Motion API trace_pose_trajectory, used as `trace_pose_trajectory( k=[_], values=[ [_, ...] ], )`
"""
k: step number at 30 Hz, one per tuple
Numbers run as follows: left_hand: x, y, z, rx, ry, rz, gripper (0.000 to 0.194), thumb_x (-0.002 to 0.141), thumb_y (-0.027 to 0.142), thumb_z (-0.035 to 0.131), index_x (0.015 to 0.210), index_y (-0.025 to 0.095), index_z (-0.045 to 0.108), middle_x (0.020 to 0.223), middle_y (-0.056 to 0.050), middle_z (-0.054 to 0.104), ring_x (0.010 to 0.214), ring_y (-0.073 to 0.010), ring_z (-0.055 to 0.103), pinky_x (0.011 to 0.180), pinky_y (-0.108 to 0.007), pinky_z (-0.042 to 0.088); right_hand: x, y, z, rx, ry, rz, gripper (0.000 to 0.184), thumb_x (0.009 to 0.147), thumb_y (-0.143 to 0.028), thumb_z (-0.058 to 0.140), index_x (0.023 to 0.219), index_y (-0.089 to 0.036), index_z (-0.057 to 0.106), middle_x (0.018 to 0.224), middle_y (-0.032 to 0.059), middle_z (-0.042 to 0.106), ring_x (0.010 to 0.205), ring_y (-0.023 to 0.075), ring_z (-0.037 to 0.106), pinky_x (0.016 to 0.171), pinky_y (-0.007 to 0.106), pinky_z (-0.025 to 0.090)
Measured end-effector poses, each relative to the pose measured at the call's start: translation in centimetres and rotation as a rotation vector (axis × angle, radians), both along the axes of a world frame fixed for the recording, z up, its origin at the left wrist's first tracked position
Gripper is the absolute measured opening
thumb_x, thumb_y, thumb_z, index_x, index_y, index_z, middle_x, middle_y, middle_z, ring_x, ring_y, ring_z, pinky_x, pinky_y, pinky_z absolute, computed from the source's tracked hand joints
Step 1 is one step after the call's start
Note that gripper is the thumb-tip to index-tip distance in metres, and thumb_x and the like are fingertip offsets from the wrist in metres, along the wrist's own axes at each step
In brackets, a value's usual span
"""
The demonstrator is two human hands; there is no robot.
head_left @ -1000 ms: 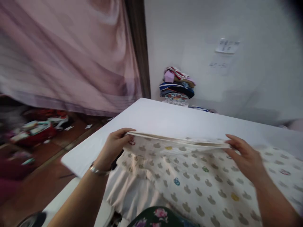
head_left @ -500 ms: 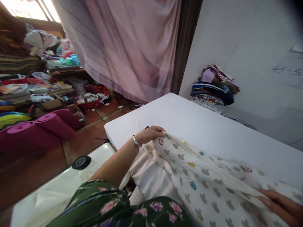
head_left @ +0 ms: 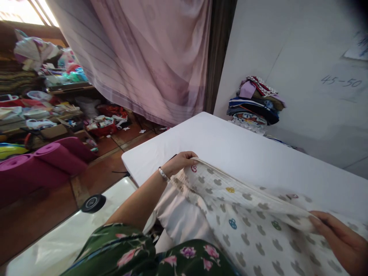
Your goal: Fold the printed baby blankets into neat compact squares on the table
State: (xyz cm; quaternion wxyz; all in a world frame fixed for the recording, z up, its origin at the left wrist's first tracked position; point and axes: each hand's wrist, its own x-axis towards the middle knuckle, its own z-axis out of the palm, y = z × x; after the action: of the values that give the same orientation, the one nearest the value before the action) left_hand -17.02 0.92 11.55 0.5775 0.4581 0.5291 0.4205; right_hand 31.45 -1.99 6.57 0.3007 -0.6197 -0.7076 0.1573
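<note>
A white cloth (head_left: 247, 218) printed with grey apple-like shapes and a few coloured ones spreads across the near right of the white table (head_left: 184, 134). My left hand (head_left: 184, 160), with a silver bracelet at the wrist, pinches a corner of its upper edge. Farther right, my right hand (head_left: 339, 234) grips the same edge between thumb and fingers. Between both hands the edge runs fairly straight and slightly raised. Below my left hand the cloth has a gathered side, beside a plain pale fabric (head_left: 181, 211).
A black round object (head_left: 93, 203) lies on a glossy white surface (head_left: 57, 237) at left. Folded clothes (head_left: 254, 103) are stacked by the wall. A pink curtain (head_left: 155, 57) hangs behind the table. Rolled magenta mats (head_left: 57, 161) and cluttered boxes stand on the left.
My right hand has come up and a little left, lifting the cloth's edge straighter. My left hand keeps its hold. The view has shifted slightly to the right.
</note>
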Motion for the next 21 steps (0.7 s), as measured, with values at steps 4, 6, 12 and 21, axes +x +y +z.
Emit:
trace_pose_trajectory(
  k=[4,6,12,21],
  values=[
    [0.2,0.3,0.1,0.005,0.066,0.008,0.025,0.061,0.032,0.068,0.076,0.015,0.057,0.064,0.003,0.056,0.058,-0.0092,0.052,0.058,-0.022,0.040,-1.6,0.2,1.4,-0.096,0.016,0.026,0.022,0.075,-0.056,0.052,0.080,-0.037,0.062,0.084,0.0071,0.067,0.075,0.0256,0.065,0.060,0.035,0.050],
    [0.4,0.7,0.2,0.035,0.192,0.026,0.023,0.063,0.033,0.064,0.076,0.016,0.056,0.064,0.003,0.056,0.059,-0.0105,0.052,0.058,-0.023,0.040,-2.7,0.2,2.7,-0.131,-0.001,0.031,0.026,0.079,-0.054,0.049,0.081,-0.032,0.062,0.082,0.0060,0.067,0.071,0.0231,0.063,0.057,0.032,0.049],
    [1.6,4.2,0.3,0.244,0.980,0.003,0.012,0.067,0.028,0.050,0.071,0.019,0.057,0.061,0.000,0.058,0.062,-0.0178,0.055,0.056,-0.026,0.035,-4.9,1.8,5.6,-0.130,0.003,0.175,0.029,0.089,-0.042,0.037,0.080,-0.023,0.058,0.076,0.0021,0.062,0.070,0.0174,0.057,0.063,0.028,0.045],
    [2.2,5.3,-0.8,-0.017,0.306,0.102,0.020,0.052,0.030,0.057,0.065,0.020,0.047,0.047,0.006,0.047,0.044,-0.0118,0.046,0.043,-0.022,0.030,-4.2,2.3,4.7,-0.118,0.021,0.178,0.024,0.089,-0.035,0.040,0.078,-0.022,0.056,0.073,0.0006,0.060,0.068,0.0159,0.054,0.061,0.027,0.040]
  ],
)
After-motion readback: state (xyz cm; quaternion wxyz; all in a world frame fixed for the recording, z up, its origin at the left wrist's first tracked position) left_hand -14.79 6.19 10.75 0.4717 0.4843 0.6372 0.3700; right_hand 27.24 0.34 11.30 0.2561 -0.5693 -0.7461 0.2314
